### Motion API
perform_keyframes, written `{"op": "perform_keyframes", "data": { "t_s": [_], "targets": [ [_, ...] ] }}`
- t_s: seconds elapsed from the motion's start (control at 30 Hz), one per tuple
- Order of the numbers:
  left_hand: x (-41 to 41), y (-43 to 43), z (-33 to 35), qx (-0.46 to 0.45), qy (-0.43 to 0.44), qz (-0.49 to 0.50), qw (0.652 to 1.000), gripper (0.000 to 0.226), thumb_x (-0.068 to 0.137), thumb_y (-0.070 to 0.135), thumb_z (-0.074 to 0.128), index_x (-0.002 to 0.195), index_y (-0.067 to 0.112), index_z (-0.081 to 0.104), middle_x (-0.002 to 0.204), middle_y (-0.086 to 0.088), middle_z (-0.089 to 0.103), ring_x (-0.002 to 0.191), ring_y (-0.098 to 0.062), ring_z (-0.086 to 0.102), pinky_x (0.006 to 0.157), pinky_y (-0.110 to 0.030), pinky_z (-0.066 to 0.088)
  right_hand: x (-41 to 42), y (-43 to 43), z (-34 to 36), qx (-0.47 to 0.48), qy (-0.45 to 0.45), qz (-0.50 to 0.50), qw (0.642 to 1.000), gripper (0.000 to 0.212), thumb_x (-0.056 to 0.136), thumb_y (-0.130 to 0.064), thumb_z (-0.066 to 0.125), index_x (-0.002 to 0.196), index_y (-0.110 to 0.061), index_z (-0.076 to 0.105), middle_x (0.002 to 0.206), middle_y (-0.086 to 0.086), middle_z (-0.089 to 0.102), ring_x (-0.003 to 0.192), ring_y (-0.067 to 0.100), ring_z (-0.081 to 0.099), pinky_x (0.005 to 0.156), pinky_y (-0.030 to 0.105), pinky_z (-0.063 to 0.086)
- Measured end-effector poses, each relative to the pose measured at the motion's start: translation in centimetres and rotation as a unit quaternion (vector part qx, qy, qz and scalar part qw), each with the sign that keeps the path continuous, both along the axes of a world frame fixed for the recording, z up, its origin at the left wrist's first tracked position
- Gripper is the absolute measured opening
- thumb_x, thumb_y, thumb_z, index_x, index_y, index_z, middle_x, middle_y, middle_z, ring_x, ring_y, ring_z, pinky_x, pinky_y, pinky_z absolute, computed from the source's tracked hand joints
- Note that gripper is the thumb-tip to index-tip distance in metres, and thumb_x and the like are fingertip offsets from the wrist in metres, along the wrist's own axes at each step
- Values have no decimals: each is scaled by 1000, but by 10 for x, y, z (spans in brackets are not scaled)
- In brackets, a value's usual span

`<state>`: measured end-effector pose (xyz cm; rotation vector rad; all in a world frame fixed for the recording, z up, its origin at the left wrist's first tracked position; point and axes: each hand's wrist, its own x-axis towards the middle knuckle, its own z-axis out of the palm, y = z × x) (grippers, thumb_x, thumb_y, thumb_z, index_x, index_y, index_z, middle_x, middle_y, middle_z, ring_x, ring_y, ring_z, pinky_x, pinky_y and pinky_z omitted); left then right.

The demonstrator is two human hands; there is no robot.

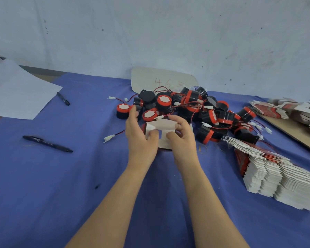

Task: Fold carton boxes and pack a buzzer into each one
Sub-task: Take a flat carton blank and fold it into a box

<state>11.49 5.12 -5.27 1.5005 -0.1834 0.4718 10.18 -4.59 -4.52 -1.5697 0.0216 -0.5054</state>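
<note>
A small white carton box (162, 128) with its flaps partly raised is held above the blue cloth in the middle of the table. My left hand (138, 133) grips its left side with the thumb on a flap. My right hand (182, 135) grips its right side, thumb pressing on the front flap. Just behind them lies a heap of black and red buzzers (191, 106) with red wires and white plugs. One buzzer (123, 110) stands alone at the heap's left edge. A fanned stack of flat cartons (276, 176) lies to the right.
Two black pens (47, 143) (63, 98) lie on the blue cloth (61, 176) at the left, near a white paper sheet (16, 93). A cardboard piece with red numbers (161, 80) leans on the wall. More flat cartons (293, 111) sit on a brown board at far right.
</note>
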Motion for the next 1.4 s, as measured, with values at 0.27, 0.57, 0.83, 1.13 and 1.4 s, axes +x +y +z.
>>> {"op": "perform_keyframes", "data": {
  "t_s": [0.27,0.57,0.83,1.13,1.4],
  "targets": [
    [4,10,-1,-19,76,-69,995,40,97,7,43,112,44,47,124,16,52,107,8,50,82,-2,40,-5,7,1,-161,-20,39,986,44,89,7,46,98,-31,65,129,-5,53,126,2,42,100,19,39],
    [4,20,12,-135,93,-138,977,45,78,12,41,87,41,74,90,18,73,86,5,65,66,-9,48,-11,0,7,-143,16,110,984,27,93,-11,58,110,-30,63,116,-12,59,107,1,53,89,22,46],
    [2,17,12,-158,78,-131,976,42,91,22,36,85,39,74,103,7,71,94,-5,65,70,-12,48,-2,3,-5,-239,-1,11,971,38,89,-11,63,123,-26,59,103,-26,47,92,-30,39,75,-7,30],
    [-1,12,14,-190,78,-145,968,30,93,18,42,92,26,71,97,10,73,91,-3,67,70,-14,51,-1,6,-9,-270,-27,-33,962,29,89,-4,59,114,-19,60,112,0,58,93,-24,41,76,-4,31],
    [2,12,17,-118,84,-114,983,27,95,20,42,99,9,66,128,-15,58,119,-26,55,103,-46,44,-3,6,-3,-124,-6,1,992,11,94,-21,57,101,-21,66,109,-4,64,103,4,56,87,21,46]
  ]
}}
